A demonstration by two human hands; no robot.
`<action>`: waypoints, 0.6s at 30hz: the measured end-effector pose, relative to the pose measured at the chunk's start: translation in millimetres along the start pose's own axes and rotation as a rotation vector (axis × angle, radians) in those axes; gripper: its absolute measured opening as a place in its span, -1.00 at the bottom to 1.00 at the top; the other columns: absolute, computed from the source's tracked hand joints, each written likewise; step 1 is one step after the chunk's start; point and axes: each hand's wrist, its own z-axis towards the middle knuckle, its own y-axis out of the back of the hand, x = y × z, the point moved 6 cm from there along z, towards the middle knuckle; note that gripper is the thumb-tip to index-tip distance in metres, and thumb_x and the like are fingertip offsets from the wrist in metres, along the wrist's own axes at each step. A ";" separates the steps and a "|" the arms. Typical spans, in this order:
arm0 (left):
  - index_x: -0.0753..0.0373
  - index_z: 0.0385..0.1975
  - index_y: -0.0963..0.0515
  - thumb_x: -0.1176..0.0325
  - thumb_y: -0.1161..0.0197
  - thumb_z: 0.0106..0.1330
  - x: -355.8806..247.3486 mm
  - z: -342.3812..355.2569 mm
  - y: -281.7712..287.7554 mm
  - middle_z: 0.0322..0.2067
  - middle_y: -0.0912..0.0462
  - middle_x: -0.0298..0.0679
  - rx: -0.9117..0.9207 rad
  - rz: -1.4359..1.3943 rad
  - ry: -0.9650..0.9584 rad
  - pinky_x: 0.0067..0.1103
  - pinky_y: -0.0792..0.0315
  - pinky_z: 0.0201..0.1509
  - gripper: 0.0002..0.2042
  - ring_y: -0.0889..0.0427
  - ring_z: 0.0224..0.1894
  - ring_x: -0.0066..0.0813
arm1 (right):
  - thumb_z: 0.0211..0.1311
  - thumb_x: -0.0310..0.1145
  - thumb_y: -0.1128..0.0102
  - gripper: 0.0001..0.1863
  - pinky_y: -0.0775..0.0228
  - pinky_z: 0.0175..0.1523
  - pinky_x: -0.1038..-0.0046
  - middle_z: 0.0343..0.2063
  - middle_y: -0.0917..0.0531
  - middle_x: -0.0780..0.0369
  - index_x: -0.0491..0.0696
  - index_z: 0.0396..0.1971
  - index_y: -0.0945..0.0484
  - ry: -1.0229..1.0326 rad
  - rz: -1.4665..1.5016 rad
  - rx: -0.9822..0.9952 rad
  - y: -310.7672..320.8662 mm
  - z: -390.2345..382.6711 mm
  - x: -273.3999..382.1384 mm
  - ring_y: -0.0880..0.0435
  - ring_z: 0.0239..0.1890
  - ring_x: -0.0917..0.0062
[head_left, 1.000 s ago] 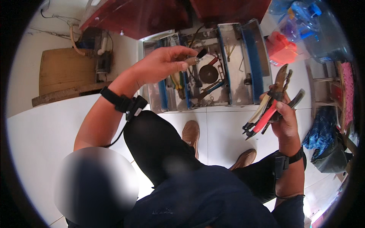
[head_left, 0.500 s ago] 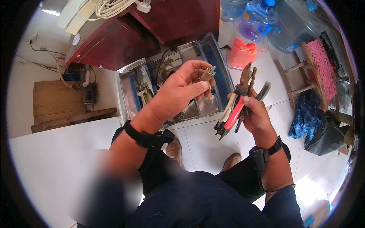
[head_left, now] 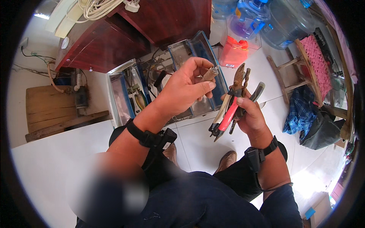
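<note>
My left hand [head_left: 182, 87] pinches a short tan cylinder [head_left: 209, 75] with metal showing at its upper end; its exact kind I cannot make out. Close by, my right hand [head_left: 251, 117] grips a bundle of tools. In that bundle are rusty-jawed pliers [head_left: 229, 116] with a red handle, a twisted drill bit [head_left: 246, 78] and a tool with a dark grey handle [head_left: 259, 91]. My palm and fingers hide the lower parts of some tools. Below both hands on the floor lies an open toolbox [head_left: 206, 45] with blue dividers, partly covered by my left hand and forearm.
Dark red cabinets [head_left: 167, 21] stand behind the toolbox. Large water bottles [head_left: 289, 24] and a red bag [head_left: 232, 53] sit at the far right. Farther right is a wooden stool [head_left: 302, 57] with a pink woven seat. A white surface [head_left: 45, 163] lies at my left.
Both hands keep their holds, with the cylinder and tools barely shifted. The surroundings sit slightly farther left in the picture.
</note>
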 end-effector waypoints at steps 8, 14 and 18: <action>0.29 -0.01 -0.32 0.56 -0.20 0.24 -1.2 2.7 -0.6 -0.24 -0.51 -0.30 -0.027 0.029 -0.004 -0.74 -0.38 -0.41 -0.66 -0.57 -0.35 -0.64 | 0.04 -0.09 -0.18 -0.35 -0.36 -0.42 0.62 -0.19 -0.62 0.15 -0.12 0.09 -0.28 -0.020 -0.009 -0.026 -1.9 0.7 -1.5 -0.62 -0.30 0.56; 0.26 -0.02 -0.32 0.56 -0.21 0.24 1.7 5.0 1.7 -0.26 -0.52 -0.32 -0.067 0.063 -0.004 -0.75 -0.39 -0.40 -0.66 -0.58 -0.36 -0.64 | 0.04 -0.08 -0.18 -0.34 -0.32 -0.44 0.64 -0.19 -0.62 0.15 -0.13 0.10 -0.28 -0.025 -0.023 -0.035 -5.2 -0.4 1.1 -0.60 -0.33 0.58; 0.26 -0.06 -0.33 0.58 -0.24 0.21 1.8 4.6 4.1 -0.27 -0.51 -0.33 -0.083 0.044 -0.034 -0.74 -0.41 -0.37 -0.67 -0.57 -0.35 -0.64 | 0.04 -0.08 -0.18 -0.34 -0.32 -0.45 0.64 -0.19 -0.62 0.15 -0.13 0.10 -0.28 -0.022 -0.019 -0.033 -6.5 -1.5 1.7 -0.61 -0.33 0.58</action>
